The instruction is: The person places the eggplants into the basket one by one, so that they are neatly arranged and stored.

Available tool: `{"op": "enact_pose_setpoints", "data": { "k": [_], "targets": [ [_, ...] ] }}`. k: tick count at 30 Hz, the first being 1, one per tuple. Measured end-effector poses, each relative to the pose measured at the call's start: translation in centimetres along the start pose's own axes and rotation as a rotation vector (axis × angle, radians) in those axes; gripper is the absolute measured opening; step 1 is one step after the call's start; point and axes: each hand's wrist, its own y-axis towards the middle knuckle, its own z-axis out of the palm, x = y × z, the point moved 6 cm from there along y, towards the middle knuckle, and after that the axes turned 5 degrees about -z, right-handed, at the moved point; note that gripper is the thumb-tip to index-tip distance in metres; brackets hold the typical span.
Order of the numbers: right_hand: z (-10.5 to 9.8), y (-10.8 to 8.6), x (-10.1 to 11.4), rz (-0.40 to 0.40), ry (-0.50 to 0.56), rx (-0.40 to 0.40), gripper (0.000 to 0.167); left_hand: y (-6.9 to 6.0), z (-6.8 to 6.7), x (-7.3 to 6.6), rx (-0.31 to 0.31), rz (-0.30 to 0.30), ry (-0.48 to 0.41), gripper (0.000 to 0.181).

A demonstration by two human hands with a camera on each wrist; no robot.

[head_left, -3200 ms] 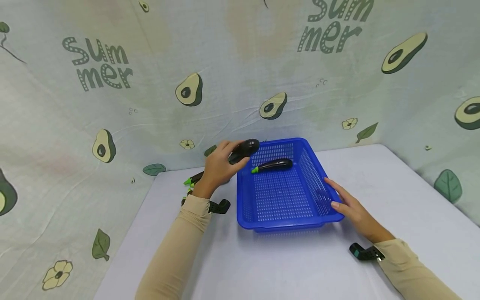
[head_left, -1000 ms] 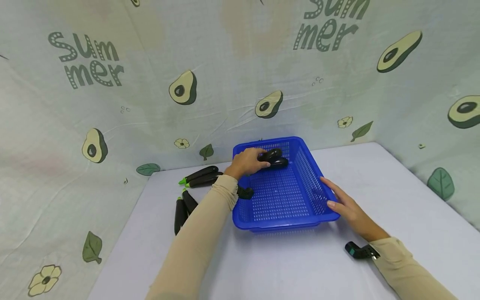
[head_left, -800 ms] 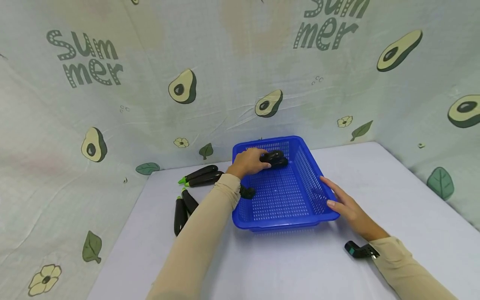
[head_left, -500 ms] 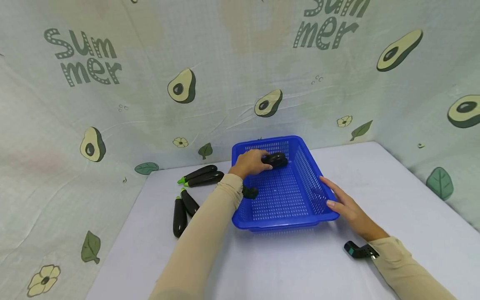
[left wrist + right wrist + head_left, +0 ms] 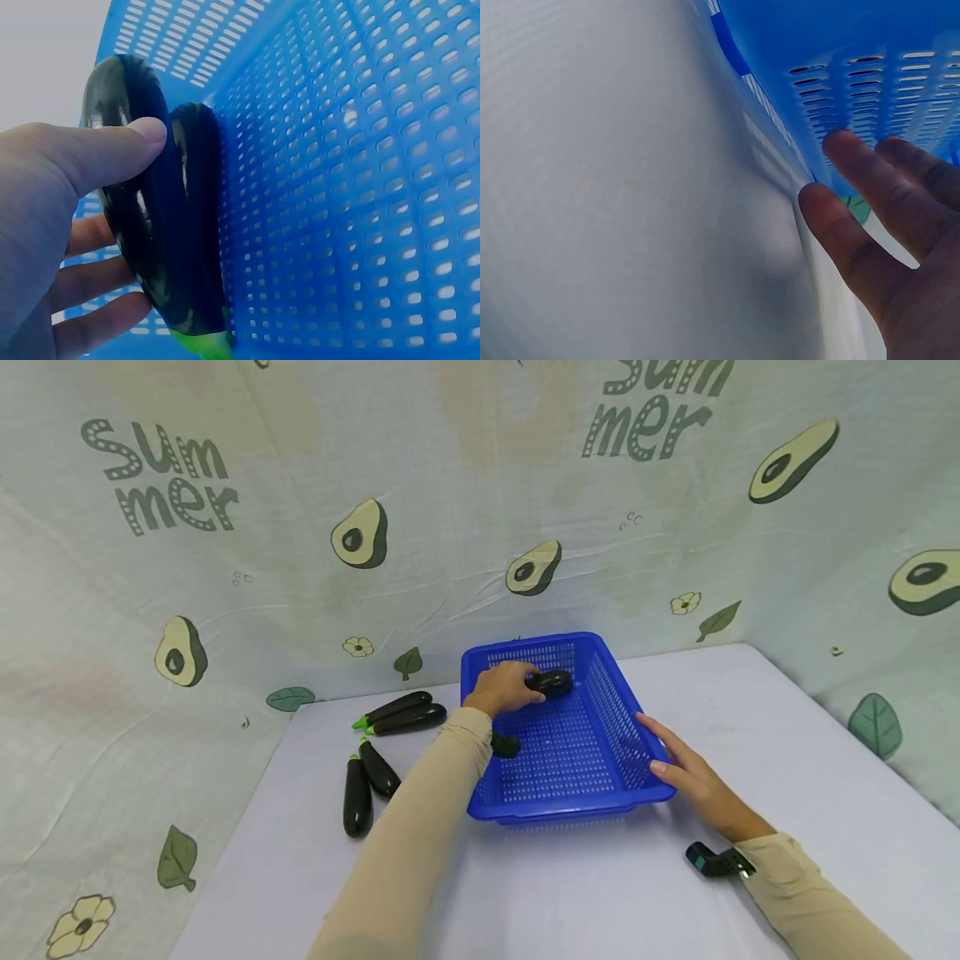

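Left hand (image 5: 504,687), nearer, holds one eggplant (image 5: 154,232) lengthwise along another eggplant (image 5: 201,169) in the basket (image 5: 555,814); right hand (image 5: 693,779), fingers spread, is beside it.

white cloth-covered table (image 5: 600,893) before a pale printed fabric backdrop (image 5: 442,602). on table: blue rectangular perforated plastic basket (image 5: 555,811). left hand (image 5: 507,687) inside basket, far left part, around a black elongated eggplant (image 5: 146,225); second black elongated eggplant (image 5: 201,161) in basket, just beside the first. right hand (image 5: 696,783) at outer side of basket's right wall, toward near corner. left of basket, on table: far pair of black elongated green-tipped eggplants (image 5: 411,719); before it, near pair of black elongated green-tipped eggplants (image 5: 357,797), left of beige fabric sleeve (image 5: 412,852).
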Motion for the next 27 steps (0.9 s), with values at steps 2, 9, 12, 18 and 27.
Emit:
{"op": "enact_pose_setpoints", "data": {
  "k": [2, 9, 12, 18, 27],
  "targets": [
    [-0.1, 0.0, 0.1, -0.004, -0.006, -0.002, 0.064, 0.2, 0.1, -0.3, -0.002, 0.001, 0.016, 0.051],
    [-0.1, -0.1, 0.0, 0.009, 0.002, -0.007, 0.064, 0.7, 0.8, -1.5, 0.012, -0.004, 0.105, 0.052],
    [0.1, -0.1, -0.1, 0.021, 0.007, -0.001, 0.064, 0.7, 1.1, -1.8, 0.01, -0.007, 0.154, 0.05],
    [0.2, -0.1, -0.2, 0.018, 0.008, -0.002, 0.064, 0.7, 1.3, -1.9, 0.026, -0.017, 0.197, 0.045],
    [0.0, 0.0, 0.0, 0.011, 0.003, -0.003, 0.064, 0.8, 1.4, -2.0, 0.03, -0.022, 0.211, 0.044]
  ]
}}
